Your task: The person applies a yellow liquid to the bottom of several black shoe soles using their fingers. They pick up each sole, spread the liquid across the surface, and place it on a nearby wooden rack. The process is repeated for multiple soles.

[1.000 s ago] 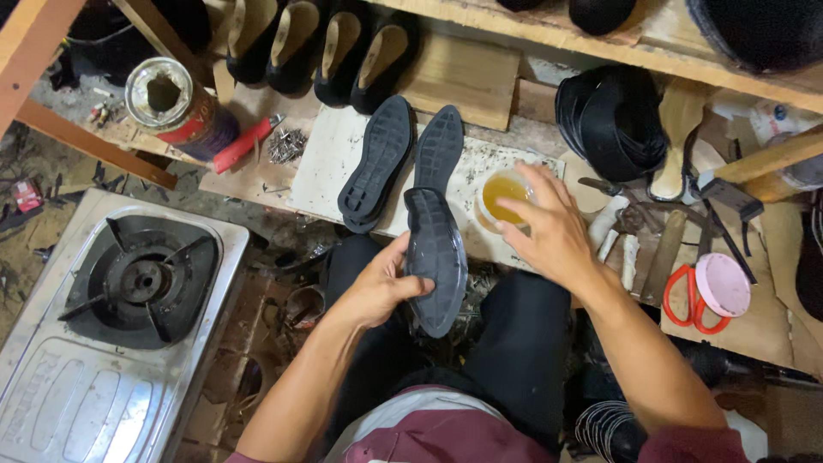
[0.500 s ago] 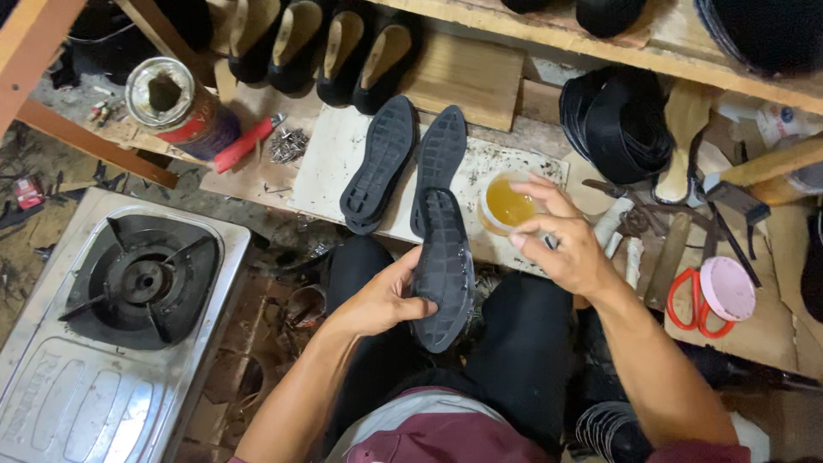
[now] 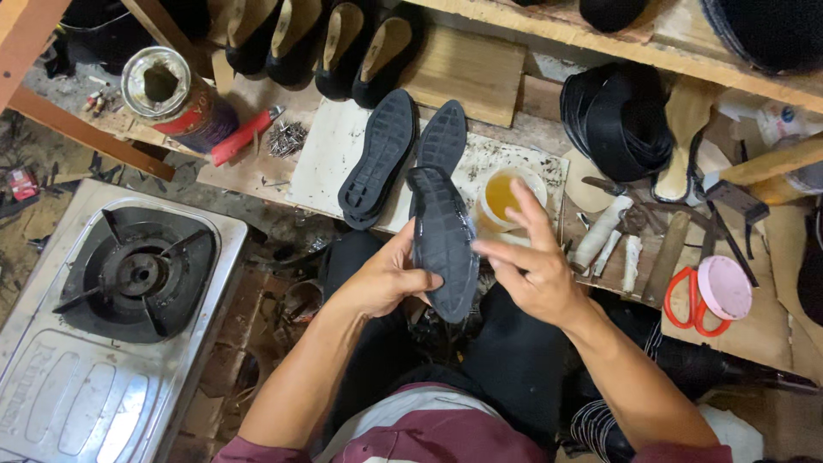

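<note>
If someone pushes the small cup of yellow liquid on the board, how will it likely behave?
The cup looks small and open on top, so it would probably slide easily and may spill. It stands close beside the soles on the white board, so a push toward them would likely bump them. It seems light; a high push might tip it.

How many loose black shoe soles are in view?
3: one sole held in the left hand; two soles lying side by side on the white board, at and. Others may be hidden.
</note>
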### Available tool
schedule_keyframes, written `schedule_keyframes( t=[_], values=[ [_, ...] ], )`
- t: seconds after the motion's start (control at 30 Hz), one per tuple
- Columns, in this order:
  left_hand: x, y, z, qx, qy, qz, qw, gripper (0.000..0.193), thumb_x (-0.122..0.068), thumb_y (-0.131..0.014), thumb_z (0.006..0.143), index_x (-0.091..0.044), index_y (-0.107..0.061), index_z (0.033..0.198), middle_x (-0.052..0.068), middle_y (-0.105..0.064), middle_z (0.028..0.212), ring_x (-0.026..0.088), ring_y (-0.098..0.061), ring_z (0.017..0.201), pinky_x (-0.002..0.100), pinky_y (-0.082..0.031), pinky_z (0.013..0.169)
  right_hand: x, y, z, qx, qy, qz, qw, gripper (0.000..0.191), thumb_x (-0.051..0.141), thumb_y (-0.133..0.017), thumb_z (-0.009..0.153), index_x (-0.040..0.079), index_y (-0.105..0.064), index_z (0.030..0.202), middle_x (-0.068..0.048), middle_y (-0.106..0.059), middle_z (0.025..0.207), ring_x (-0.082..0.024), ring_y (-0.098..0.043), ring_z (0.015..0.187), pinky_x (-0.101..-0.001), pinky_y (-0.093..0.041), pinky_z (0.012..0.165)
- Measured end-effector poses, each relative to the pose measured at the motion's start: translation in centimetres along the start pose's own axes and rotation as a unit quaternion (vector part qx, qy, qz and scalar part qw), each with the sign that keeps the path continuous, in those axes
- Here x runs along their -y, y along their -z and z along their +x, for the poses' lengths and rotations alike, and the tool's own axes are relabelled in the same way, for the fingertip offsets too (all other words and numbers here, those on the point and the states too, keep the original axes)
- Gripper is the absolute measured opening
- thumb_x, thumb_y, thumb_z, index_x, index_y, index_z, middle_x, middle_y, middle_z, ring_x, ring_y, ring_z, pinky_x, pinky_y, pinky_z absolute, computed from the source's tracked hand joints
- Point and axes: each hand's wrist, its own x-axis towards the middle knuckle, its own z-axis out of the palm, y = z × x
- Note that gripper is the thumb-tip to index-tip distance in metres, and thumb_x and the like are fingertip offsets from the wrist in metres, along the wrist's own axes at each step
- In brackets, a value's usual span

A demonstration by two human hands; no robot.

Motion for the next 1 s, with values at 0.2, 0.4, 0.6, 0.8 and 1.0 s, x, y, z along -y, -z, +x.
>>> schedule_keyframes(
  t=[0.2, 0.4, 0.6, 0.8, 1.0],
  values=[
    [-0.6, -0.2, 0.6, -0.033, -0.043, -0.041, 0.998, 0.095, 0.018, -0.058, 0.077, -0.018, -0.029, 0.16, 0.006, -0.066, 0.115, 0.014, -0.069, 0.087, 0.028, -0.058, 0.064, 0.6, -0.8, -0.7, 0.035, 0.128, -0.098, 0.986, 0.036, -0.003, -0.074, 0.077, 0.02, -0.082, 0.104, -0.015, -0.034, 0.163, -0.036, -0.031, 0.156, -0.0581, -0.037, 0.12],
    [-0.7, -1.1, 0.8, -0.03, -0.053, -0.026, 0.998, 0.094, 0.015, -0.057, 0.081, -0.018, -0.026, 0.163, 0.008, -0.067, 0.118, 0.015, -0.07, 0.084, 0.028, -0.06, 0.063, -0.2, -0.7, -0.8, -0.017, 0.058, -0.088, 0.994, 0.045, -0.009, -0.069, 0.083, 0.017, -0.076, 0.119, -0.026, -0.026, 0.165, -0.046, -0.026, 0.156, -0.0488, -0.046, 0.119],
    [-0.9, -2.0, 1.5, -0.117, -0.097, -0.06, 0.987, 0.087, 0.014, -0.057, 0.081, -0.017, -0.031, 0.158, 0.007, -0.065, 0.119, 0.015, -0.07, 0.088, 0.028, -0.061, 0.06, 1.3, -2.4, -1.7, -0.065, 0.122, -0.202, 0.97, 0.043, -0.007, -0.073, 0.081, 0.016, -0.077, 0.117, -0.019, -0.041, 0.154, -0.044, -0.04, 0.148, -0.0541, -0.043, 0.12],
    [0.3, -3.0, 2.0, -0.138, -0.207, -0.019, 0.968, 0.085, 0.016, -0.058, 0.082, -0.01, -0.03, 0.158, 0.008, -0.061, 0.127, 0.017, -0.066, 0.109, 0.032, -0.059, 0.088, 3.4, -4.2, -2.4, -0.068, 0.113, -0.23, 0.964, 0.041, -0.013, -0.065, 0.085, 0.012, -0.077, 0.116, -0.019, -0.043, 0.152, -0.046, -0.044, 0.144, -0.0512, -0.043, 0.12],
    [2.7, -2.8, 0.2, -0.072, -0.213, 0.112, 0.968, 0.092, 0.015, -0.065, 0.083, -0.008, -0.018, 0.158, 0.006, -0.051, 0.139, 0.016, -0.052, 0.128, 0.034, -0.042, 0.11, 2.0, -3.6, -1.1, -0.099, -0.177, 0.186, 0.961, 0.063, -0.009, -0.061, 0.088, -0.001, -0.044, 0.148, -0.021, -0.038, 0.158, -0.027, -0.056, 0.13, -0.0361, -0.051, 0.105]
  ],
)
